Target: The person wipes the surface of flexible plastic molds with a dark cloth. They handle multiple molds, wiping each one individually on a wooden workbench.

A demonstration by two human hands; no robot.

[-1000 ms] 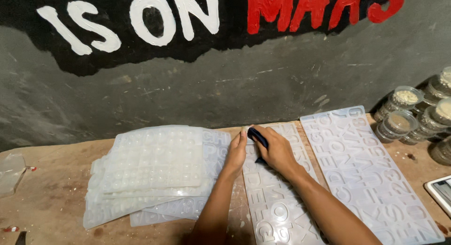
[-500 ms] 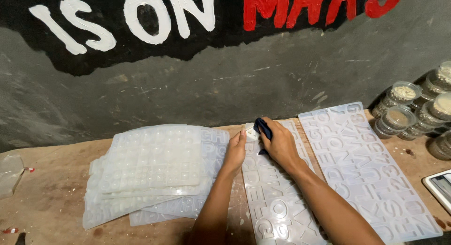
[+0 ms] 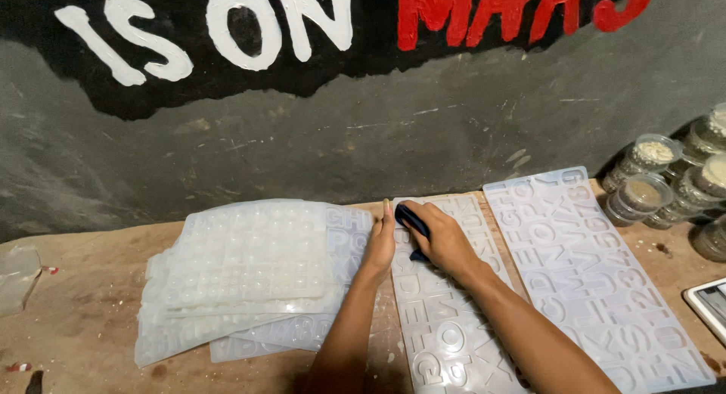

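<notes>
The right hand [image 3: 442, 239] is pressing a small dark tool [image 3: 412, 220] against the far end of a long translucent letter mould [image 3: 446, 326], its fingers clenched around the tool, while the left hand [image 3: 380, 243] is lying flat with fingers released along the mould's left edge, pinning it to the tabletop [image 3: 83, 318]. The mould is lying lengthwise between both forearms, just beside a second, similar letter mould [image 3: 597, 280] on the right and a loose stack of mould sheets [image 3: 242, 277] on the left. It is looking soft, light and floppy, likely rubbery and a little slick, so it would sag if lifted by one corner; holding it down flat or gripping both long edges seems safest. Small lidded jars [image 3: 650, 186] are standing by the wall.
</notes>
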